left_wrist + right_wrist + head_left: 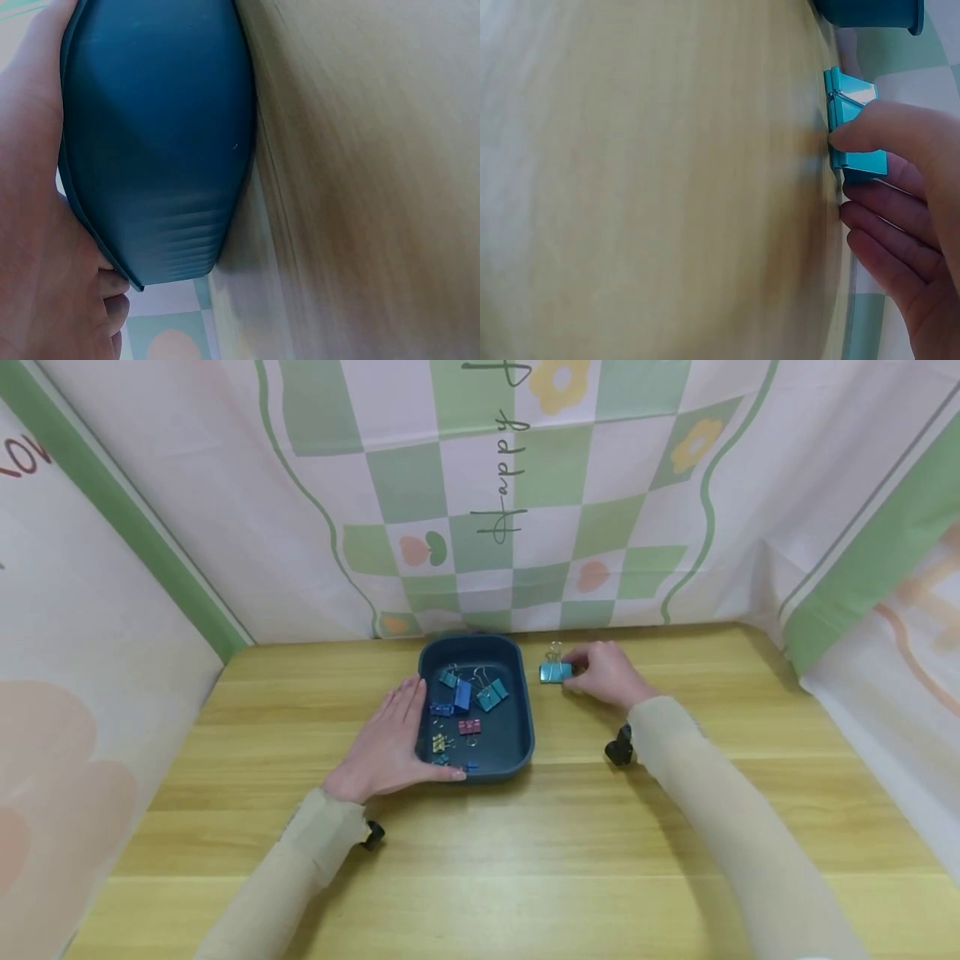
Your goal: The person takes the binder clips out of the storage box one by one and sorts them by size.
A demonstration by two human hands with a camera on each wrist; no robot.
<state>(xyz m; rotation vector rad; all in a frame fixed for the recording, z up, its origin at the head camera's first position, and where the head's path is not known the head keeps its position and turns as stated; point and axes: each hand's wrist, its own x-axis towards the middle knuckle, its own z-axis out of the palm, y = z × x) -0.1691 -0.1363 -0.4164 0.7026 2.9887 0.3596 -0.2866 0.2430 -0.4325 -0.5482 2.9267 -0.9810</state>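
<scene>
On the wooden table sits a dark blue tray (528, 727) holding several binder clips. My left hand (386, 747) lies along its left side, fingers straight against the rim and thumb across the near edge. In the left wrist view that hand rests at the rim of the tray (157, 135). Just right of the tray, my right hand (609, 675) pinches a large teal binder clip (553, 673) at its right end. The right wrist view shows the thumb over this teal binder clip (866, 163), low at the tabletop; its wire handles point away in the head view.
Inside the tray are a blue clip (462, 696), a teal clip (492, 695), a pink clip (470, 727) and a small yellow clip (438, 742), among others. A checked cloth (480, 485) hangs behind the table's far edge. Wooden tabletop (480, 868) spreads in front.
</scene>
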